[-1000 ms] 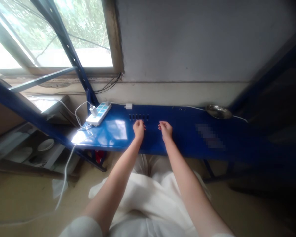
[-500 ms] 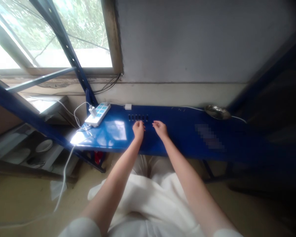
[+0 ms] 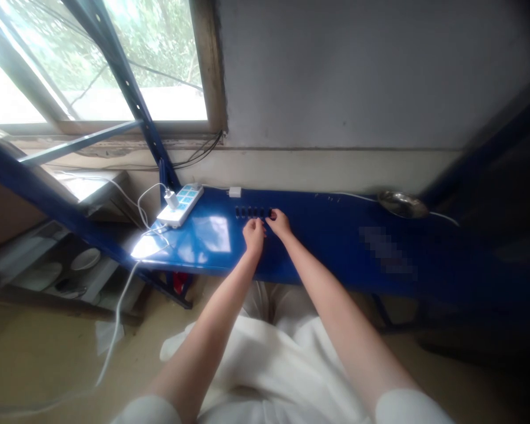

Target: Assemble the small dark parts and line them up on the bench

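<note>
Small dark pieces (image 3: 243,212) are forming a left-right row on the desk (image 3: 318,253), long axes running near-far. The right hand (image 3: 279,222) is curling, thumb and fingers nearly together, at the rightmost piece, grip unclear; the left hand (image 3: 254,234) is pinching nearer, contents hidden.

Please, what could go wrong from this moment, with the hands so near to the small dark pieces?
The right hand is at the right end of the row of small dark pieces and might knock one out of line. The left hand, just in front, could nudge others. The white cable hanging past the table's left end might get snagged.
</note>
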`<state>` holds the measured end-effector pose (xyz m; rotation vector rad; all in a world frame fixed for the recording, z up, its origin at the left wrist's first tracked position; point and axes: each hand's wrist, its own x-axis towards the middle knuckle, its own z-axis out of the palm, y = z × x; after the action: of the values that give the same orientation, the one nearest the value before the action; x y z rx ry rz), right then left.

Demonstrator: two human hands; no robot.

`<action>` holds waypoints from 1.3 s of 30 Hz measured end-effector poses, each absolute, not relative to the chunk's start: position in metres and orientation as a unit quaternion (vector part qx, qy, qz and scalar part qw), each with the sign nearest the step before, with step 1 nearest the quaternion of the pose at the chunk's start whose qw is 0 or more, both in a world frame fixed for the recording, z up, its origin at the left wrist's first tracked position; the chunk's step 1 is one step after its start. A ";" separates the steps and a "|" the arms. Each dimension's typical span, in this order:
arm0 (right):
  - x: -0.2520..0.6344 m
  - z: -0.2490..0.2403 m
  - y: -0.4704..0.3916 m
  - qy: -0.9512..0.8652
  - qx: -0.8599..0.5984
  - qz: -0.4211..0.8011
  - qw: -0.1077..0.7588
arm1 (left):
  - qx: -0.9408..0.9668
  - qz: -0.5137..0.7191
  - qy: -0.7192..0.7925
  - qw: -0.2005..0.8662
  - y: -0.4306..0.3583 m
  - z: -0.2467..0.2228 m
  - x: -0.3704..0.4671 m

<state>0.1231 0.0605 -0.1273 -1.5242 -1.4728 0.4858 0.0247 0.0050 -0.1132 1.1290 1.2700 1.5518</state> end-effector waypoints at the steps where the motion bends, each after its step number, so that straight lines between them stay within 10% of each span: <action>1: 0.122 -0.128 0.061 -0.603 -0.623 0.192 0.460 | 0.449 0.616 0.503 0.408 0.005 -0.113 0.025; 39: 0.120 -0.123 0.022 -0.568 -0.538 0.055 0.621 | 0.527 0.618 0.477 0.337 -0.004 -0.108 0.029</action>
<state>0.1204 0.0223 -0.1225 -1.2366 -1.3048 0.1257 0.0294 -0.0039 -0.1084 1.3741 1.2431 1.6100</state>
